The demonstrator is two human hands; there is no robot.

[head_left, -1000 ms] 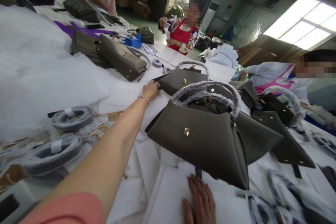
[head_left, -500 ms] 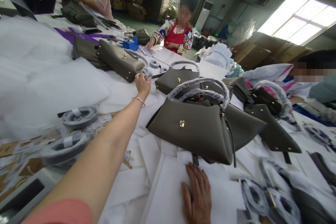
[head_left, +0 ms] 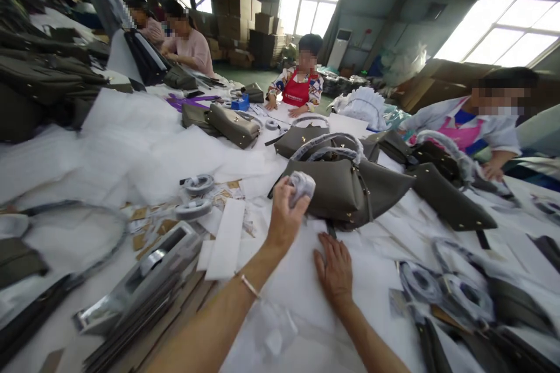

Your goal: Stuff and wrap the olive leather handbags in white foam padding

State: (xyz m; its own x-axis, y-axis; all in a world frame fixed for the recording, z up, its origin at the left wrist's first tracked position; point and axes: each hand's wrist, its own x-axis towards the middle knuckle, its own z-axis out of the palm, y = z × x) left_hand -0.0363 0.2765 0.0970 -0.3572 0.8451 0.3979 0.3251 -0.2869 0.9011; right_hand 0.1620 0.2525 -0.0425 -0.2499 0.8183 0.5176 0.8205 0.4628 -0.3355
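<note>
My left hand (head_left: 284, 213) is closed around a small coiled bag strap (head_left: 303, 186) in cloudy plastic wrap, raised in front of an olive-grey handbag (head_left: 330, 186). The handbag's arched handles (head_left: 328, 143) are wrapped in clear film. My right hand (head_left: 336, 268) lies palm down with its fingers stretched out on white sheets (head_left: 367, 280), holding nothing. Its fingertips are just below a dark strap end that sticks out from under the bag.
More handbags (head_left: 450, 195) stand behind and to the right. Wrapped strap coils (head_left: 196, 185), paper tags and a grey tray (head_left: 149, 268) lie on the left. White foam sheets (head_left: 131, 157) are heaped farther left. Co-workers (head_left: 300, 84) sit around the table.
My left hand has drawn back toward me from the far bags, carrying the coiled strap. My right hand stays flat on the sheets. The camera view has shifted, showing more of the left side.
</note>
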